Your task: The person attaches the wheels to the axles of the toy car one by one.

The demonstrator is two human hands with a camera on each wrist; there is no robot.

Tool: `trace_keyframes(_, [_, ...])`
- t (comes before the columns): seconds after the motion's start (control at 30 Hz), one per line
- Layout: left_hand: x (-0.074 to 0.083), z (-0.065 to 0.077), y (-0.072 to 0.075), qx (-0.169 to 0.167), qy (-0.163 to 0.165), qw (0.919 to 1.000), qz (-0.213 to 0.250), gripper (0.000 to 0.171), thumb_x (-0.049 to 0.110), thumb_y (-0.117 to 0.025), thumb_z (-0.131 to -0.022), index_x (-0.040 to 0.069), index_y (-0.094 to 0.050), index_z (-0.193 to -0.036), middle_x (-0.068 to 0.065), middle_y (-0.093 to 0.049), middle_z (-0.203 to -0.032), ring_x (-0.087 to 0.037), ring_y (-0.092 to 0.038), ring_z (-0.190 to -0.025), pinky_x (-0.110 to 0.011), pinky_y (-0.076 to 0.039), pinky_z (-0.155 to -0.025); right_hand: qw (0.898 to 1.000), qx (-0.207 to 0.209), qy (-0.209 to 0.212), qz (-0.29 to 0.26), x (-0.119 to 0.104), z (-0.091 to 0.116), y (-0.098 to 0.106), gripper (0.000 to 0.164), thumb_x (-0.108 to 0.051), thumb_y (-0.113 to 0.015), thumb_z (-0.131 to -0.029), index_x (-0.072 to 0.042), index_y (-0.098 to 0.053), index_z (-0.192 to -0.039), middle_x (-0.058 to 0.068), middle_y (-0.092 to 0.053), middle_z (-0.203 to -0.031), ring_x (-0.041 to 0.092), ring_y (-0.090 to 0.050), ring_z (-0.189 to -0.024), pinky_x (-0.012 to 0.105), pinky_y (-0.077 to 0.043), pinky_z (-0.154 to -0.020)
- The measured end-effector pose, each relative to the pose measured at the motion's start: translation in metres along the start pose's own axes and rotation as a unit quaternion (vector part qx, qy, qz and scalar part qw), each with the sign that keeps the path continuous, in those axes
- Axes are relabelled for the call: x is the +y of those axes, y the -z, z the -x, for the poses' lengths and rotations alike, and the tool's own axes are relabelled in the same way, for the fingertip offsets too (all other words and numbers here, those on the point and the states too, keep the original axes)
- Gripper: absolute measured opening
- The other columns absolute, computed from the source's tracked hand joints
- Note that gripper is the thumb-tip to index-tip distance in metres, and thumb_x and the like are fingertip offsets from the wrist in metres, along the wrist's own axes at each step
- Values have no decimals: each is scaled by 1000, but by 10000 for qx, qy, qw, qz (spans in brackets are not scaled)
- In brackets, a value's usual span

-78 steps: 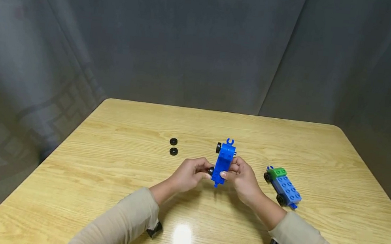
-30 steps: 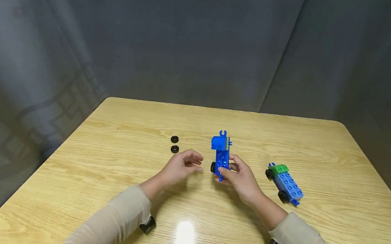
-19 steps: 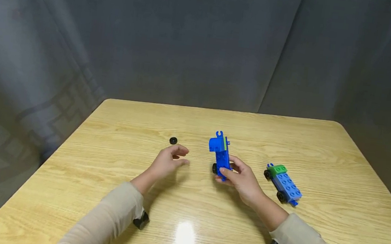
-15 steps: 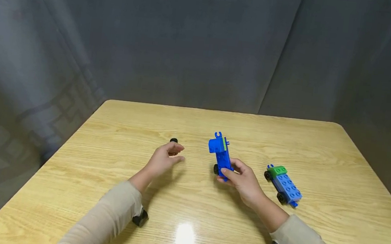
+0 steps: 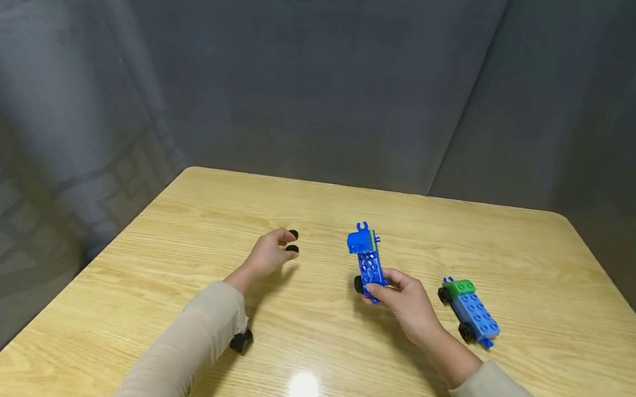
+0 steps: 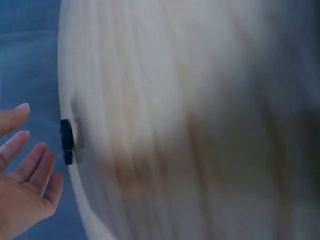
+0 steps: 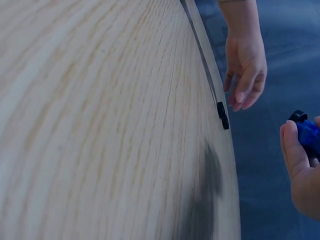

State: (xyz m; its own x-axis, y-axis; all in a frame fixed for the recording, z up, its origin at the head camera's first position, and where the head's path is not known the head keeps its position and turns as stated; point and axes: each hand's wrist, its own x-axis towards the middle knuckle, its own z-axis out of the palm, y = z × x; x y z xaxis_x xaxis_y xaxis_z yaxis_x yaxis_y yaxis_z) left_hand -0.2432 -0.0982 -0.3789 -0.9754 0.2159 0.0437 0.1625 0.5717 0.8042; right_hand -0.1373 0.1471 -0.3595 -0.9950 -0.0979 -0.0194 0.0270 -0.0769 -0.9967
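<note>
My right hand (image 5: 411,305) grips a blue toy vehicle (image 5: 369,262) by its near end, thumb on top. It has a rounded blue block and a hook at the far end; one black wheel (image 5: 358,284) shows on its left side. My left hand (image 5: 268,255) holds nothing, its fingers and thumb apart beside two loose black wheels (image 5: 292,248) on the table, both partly hidden by the fingers. In the left wrist view the left hand's fingers (image 6: 37,167) are spread near the wheels (image 6: 66,141). The right wrist view shows the vehicle (image 7: 309,135) only in part.
A second toy vehicle (image 5: 474,315), blue with a green block and black wheels, stands on the wooden table (image 5: 225,195) to the right of my right hand. Dark grey curtains (image 5: 319,76) hang behind the table. Black wrist cameras (image 5: 241,340) sit under both sleeves.
My left hand has let go of the wheel on the held vehicle and moved left to the loose wheels. My right hand has tilted the vehicle so its studded side faces up.
</note>
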Motion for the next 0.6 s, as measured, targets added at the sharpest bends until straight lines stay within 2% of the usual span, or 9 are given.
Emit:
trace_keyframes(0.1, [-1, -5, -1, -89, 94, 9998, -160, 32, 6, -63, -78, 0, -53, -107, -15, -52, -111, -28, -45, -105, -38, -40, -85, 9999, -33, 131, -28, 16, -8, 7, 34, -4, -64, -76, 14, -52, -101, 12, -60, -83, 24, -62, -74, 37, -49, -72])
trace_keyframes(0.17, [-1, -7, -1, -149, 96, 9993, -334, 32, 6, -63, -78, -1, -52, -107, -15, -52, -110, -28, -46, -103, -38, -40, -85, 9998, 70, 166, -111, 34, -18, 13, 38, -14, -71, -70, 11, -56, -95, 14, -61, -82, 27, -61, -74, 38, -49, -71])
trace_keyframes(0.3, [-2, -12, -1, -233, 132, 9979, -591, 33, 6, -63, -77, -1, -52, -107, -15, -53, -107, -27, -48, -100, -36, -40, -84, 9997, 200, 134, 35, 26, -15, 9, 34, -16, -72, -69, 8, -59, -89, 11, -62, -79, 22, -61, -71, 34, -49, -69])
trace_keyframes(0.33, [-2, -13, -1, -253, 138, 9975, -638, 32, 6, -63, -77, -1, -52, -106, -15, -54, -105, -27, -48, -99, -36, -41, -83, 9996, 194, 175, 120, 19, -12, 6, 34, -16, -72, -69, 9, -59, -88, 10, -62, -78, 22, -61, -71, 33, -49, -69])
trace_keyframes(0.4, [-3, -15, -1, -275, 157, 9971, -692, 32, 4, -64, -76, -2, -52, -106, -16, -54, -103, -27, -49, -98, -36, -41, -83, 9991, 70, 336, 259, 9, -6, 3, 22, -9, -68, -73, 5, -61, -87, 5, -62, -77, 17, -61, -69, 29, -49, -66])
trace_keyframes(0.47, [-3, -16, -1, -315, 188, 9966, -739, 33, 3, -63, -76, -2, -52, -106, -15, -54, -103, -27, -49, -98, -35, -41, -83, 9985, 53, 459, 308, 10, -6, 4, 23, -11, -70, -71, 4, -62, -87, 5, -62, -76, 16, -60, -69, 28, -49, -65])
trace_keyframes(0.57, [-3, -17, 0, -364, 164, 9956, -849, 33, 1, -63, -75, -3, -52, -106, -15, -54, -101, -27, -49, -97, -35, -41, -83, 9982, 88, 481, 339, 8, -4, 4, 27, -6, -69, -70, 9, -59, -91, 5, -61, -76, 14, -60, -68, 29, -49, -65])
trace_keyframes(0.6, [-2, -17, 1, -369, 139, 9952, -901, 33, 1, -63, -75, -3, -52, -106, -15, -54, -101, -27, -49, -97, -35, -41, -83, 9982, 174, 373, 439, 3, -2, 1, 30, -5, -68, -70, 13, -57, -92, 5, -61, -76, 14, -60, -68, 31, -49, -66])
